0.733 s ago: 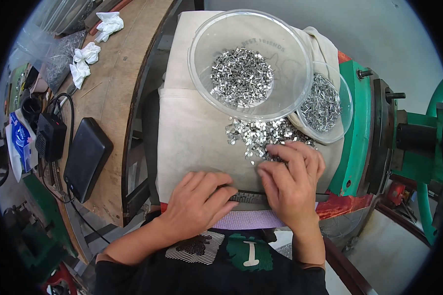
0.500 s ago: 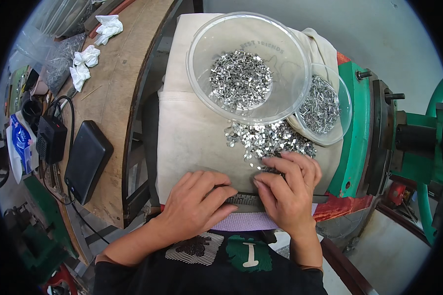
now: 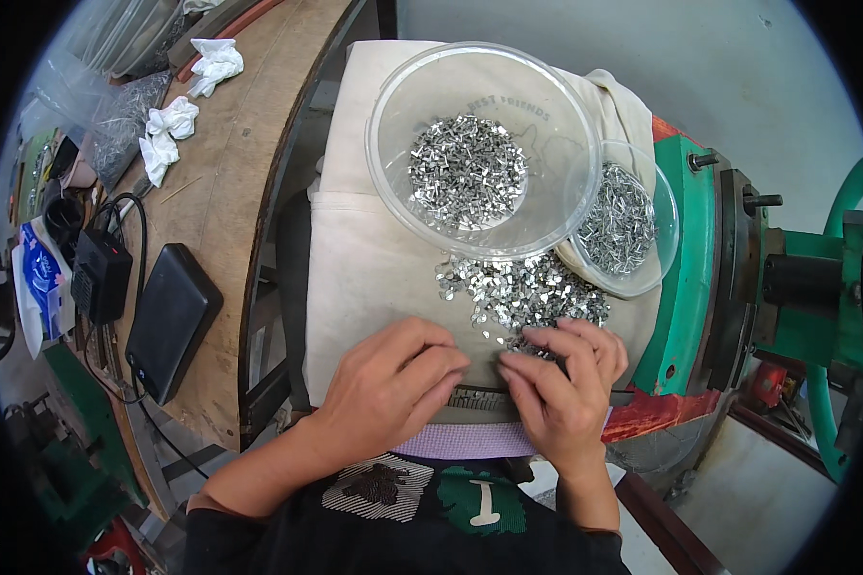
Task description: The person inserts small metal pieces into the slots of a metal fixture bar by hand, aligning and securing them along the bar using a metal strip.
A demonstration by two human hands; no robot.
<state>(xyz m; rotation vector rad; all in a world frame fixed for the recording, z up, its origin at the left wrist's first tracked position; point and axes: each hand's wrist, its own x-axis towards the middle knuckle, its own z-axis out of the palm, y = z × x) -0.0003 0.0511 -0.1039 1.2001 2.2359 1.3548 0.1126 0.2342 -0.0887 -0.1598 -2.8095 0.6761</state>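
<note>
Metal flakes [image 3: 537, 289], small, shiny and roughly rounded, lie heaped on creased beige cloth [image 3: 374, 278], just before a round, clear plastic tub [image 3: 568, 182]. The right hand [image 3: 564, 383] curves at the heap's near edge; the left hand [image 3: 388, 379] curls beside a dark, ridged strip [image 3: 479, 400]. Whether either grip is clamped on anything cannot be told.

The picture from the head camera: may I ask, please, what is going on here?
A person is working with bare hands over a pale cloth. The right hand is at the near edge of a loose pile of small silvery pieces. The left hand is beside a narrow dark strip; whether either hand pinches a piece cannot be seen. Behind the pile, a large clear tub and a smaller clear bowl both contain small metal parts.
</note>
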